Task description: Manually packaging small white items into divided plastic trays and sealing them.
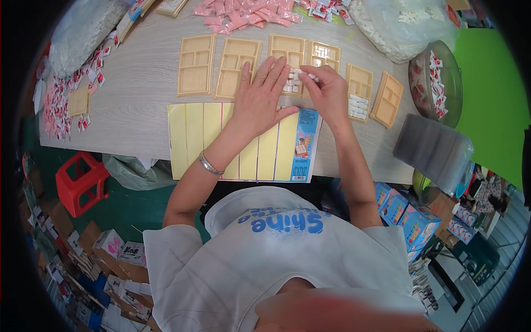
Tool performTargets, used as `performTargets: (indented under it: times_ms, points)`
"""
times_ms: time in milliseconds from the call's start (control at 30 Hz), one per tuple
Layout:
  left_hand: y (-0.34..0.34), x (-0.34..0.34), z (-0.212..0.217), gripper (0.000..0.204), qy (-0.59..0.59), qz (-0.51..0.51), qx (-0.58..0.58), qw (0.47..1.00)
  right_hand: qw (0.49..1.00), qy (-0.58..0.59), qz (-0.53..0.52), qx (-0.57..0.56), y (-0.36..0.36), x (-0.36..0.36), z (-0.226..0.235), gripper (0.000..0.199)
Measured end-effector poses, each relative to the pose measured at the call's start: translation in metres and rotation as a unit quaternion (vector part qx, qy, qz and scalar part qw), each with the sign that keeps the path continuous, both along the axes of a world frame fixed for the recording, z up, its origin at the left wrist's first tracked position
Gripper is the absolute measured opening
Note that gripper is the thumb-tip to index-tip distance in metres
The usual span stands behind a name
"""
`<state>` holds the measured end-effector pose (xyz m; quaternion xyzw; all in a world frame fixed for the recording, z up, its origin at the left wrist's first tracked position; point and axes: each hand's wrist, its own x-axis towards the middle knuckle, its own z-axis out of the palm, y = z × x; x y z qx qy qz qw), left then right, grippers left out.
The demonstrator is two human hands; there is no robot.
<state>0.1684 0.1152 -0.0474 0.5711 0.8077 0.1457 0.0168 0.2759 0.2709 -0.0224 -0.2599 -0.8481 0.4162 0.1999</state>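
Observation:
Several beige compartment trays stand in a row across the table. My left hand lies with fingers stretched out over the edges of a middle tray and the tray beside it. Small white blocks fill the near compartment of that second tray, partly hidden by my fingers. My right hand is closed in a pinch above these blocks, with a small white block seemingly between thumb and forefinger. Next to my right wrist, another tray holds white blocks in its near compartment. Under my left forearm lies a yellow striped sheet with a blue end.
Pink packets are heaped at the far edge, beside a clear bag of white pieces. A transparent bowl with small sachets and a grey plastic box stand at right. More sachets lie at left; a red stool is below.

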Motion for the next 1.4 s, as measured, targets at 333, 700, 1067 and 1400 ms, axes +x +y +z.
performTargets:
  times_ms: [333,700,1067,1400]
  points:
    - [0.001,-0.001,-0.003,0.096,-0.002,0.000,0.008,1.000,0.998,-0.013,0.012,0.054,0.000,-0.001,-0.005,0.018]
    - [0.000,0.000,-0.005,0.095,0.007,-0.004,0.007,1.000,0.988,-0.015,0.028,0.153,-0.009,0.002,-0.006,0.017]
    - [0.004,-0.002,0.000,0.096,-0.010,-0.007,0.016,1.000,0.997,0.050,-0.028,-0.048,0.019,0.010,-0.001,0.017]
    - [0.037,0.014,0.004,0.105,-0.031,-0.031,-0.031,0.999,0.726,0.433,-0.167,-0.508,0.232,0.044,0.077,0.021]
